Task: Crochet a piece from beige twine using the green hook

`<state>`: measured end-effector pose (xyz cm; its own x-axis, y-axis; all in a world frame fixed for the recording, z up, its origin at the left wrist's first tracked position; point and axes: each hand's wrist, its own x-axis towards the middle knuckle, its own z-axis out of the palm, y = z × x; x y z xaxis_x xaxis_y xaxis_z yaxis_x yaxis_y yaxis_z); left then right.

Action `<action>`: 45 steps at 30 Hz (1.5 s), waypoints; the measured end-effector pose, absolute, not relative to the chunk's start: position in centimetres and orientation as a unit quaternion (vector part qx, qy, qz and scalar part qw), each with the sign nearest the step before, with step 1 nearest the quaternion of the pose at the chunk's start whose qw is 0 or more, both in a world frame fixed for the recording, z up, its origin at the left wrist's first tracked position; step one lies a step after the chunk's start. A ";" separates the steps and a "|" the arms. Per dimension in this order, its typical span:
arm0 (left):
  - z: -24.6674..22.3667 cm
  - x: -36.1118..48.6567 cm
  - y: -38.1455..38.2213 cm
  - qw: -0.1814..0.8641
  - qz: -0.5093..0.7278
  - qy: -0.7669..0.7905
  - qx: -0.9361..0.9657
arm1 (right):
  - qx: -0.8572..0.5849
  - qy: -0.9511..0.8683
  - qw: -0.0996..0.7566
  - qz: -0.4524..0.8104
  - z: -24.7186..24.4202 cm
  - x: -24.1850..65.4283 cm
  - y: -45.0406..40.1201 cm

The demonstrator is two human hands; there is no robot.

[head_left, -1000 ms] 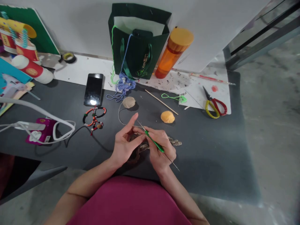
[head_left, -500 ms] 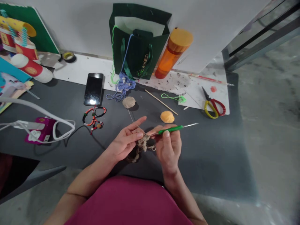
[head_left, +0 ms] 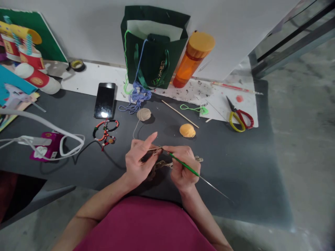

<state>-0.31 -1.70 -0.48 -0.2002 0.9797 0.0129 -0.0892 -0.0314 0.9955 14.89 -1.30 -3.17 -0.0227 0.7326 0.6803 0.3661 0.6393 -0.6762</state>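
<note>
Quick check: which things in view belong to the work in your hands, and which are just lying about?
In use: left hand, right hand, green crochet hook, tan crochet piece, tan yarn ball.

Lying about: phone, scissors, orange bottle, beaded bracelet.

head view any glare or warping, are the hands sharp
Head view: a bright glare patch sits on the smartphone screen; same view: wide-angle warping tilts the orange bottle and stretches the forearms toward the bottom edge; same view: the left hand and right hand look fairly sharp, with no obvious motion blur.
</note>
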 end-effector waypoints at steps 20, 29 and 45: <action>-0.8 -0.8 0.0 0.813 0.460 0.343 0.094 | -0.460 -0.412 0.642 0.455 -3.3 13.8 -1.7; -0.8 0.1 -0.7 0.760 0.510 0.364 0.170 | -0.443 -0.474 0.643 0.406 -3.1 13.1 -1.7; -0.7 -0.4 -0.5 0.793 0.485 0.344 0.129 | -0.546 -0.478 0.613 0.312 -3.0 13.2 -2.4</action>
<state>-0.44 -0.47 -0.71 0.2920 0.8589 -0.4208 -0.6806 0.4957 0.5394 13.25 -2.42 -2.98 0.3480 0.9048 0.2456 0.1394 0.2091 -0.9679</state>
